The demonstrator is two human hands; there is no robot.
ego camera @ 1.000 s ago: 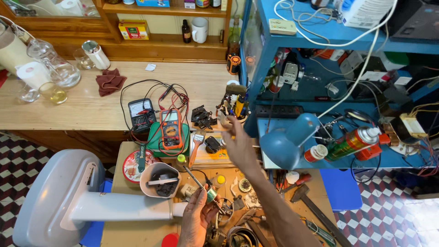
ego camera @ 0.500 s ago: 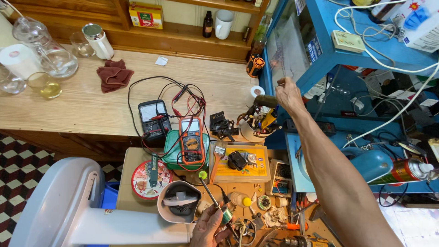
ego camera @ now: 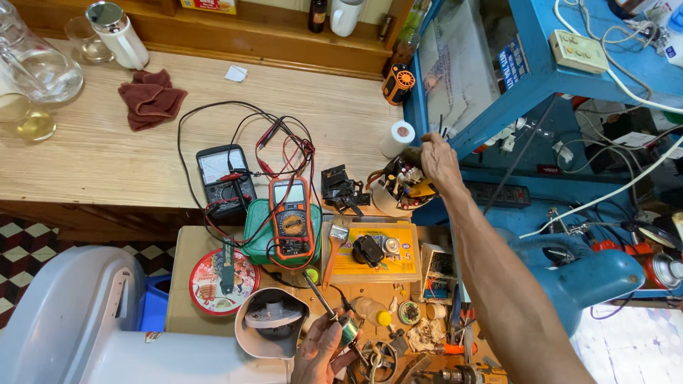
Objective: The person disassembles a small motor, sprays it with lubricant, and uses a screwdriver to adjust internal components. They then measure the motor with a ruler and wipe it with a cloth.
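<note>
Reaching far out to the middle right of the frame, your right hand now rests on a small tub of bits and wires, with the fingers curled down over its rim; I cannot tell if they have hold of anything inside. A second ago that hand was lower and nearer to you, and it has gone up and out step by step, so it looks like you went looking for a part in the tub. Just above the tub stands a white roll of tape, and the blue shelf is right beside your hand. Your left hand has stayed at the bottom middle of the frame, closed around a screwdriver whose thin tip points up and to the left. So the tool waits there while the other hand searches. Beside that hand sits the round white fan part. Further up lie the yellow parts box, the orange meter on a green box, and the black meter with its red and black wires.
</note>
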